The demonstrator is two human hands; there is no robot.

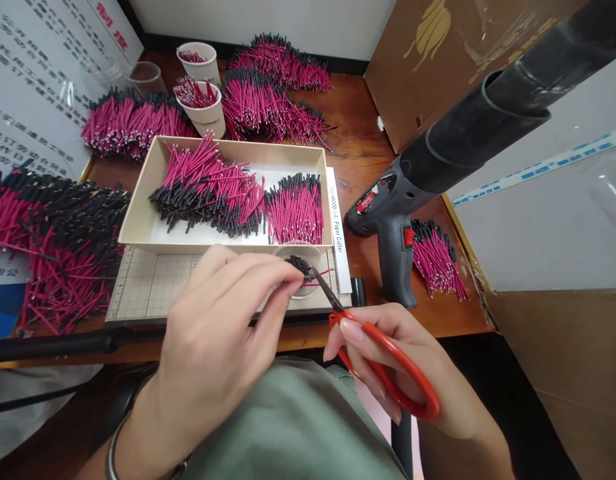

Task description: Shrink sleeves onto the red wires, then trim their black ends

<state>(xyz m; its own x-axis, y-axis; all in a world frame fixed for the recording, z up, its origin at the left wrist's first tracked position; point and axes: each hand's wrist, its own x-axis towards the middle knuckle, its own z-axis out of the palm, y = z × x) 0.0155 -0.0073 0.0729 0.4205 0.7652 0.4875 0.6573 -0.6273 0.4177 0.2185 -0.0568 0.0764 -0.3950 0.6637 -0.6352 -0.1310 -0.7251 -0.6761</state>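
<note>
My left hand (223, 313) is closed in a pinch above a clear plastic cup (315, 250). Thin pink wire (315, 283) pokes out beside the pinching fingertips, which hide most of it. Small black pieces (298, 265) lie inside the cup. Wrapped in my right hand (413, 340) is a pair of red-handled scissors (425, 390), its dark blades pointing up and left at the left fingertips. The blade tips are close to the wire; whether they touch it I cannot tell.
Behind the cup, a cream box (138, 200) holds pink wires with black ends. Under it lies a paper cutter (153, 280). More wire bundles (268, 100), paper cups (208, 120) and a heat gun-like tool (395, 253) stand around. A cardboard box (408, 60) is at the back right.
</note>
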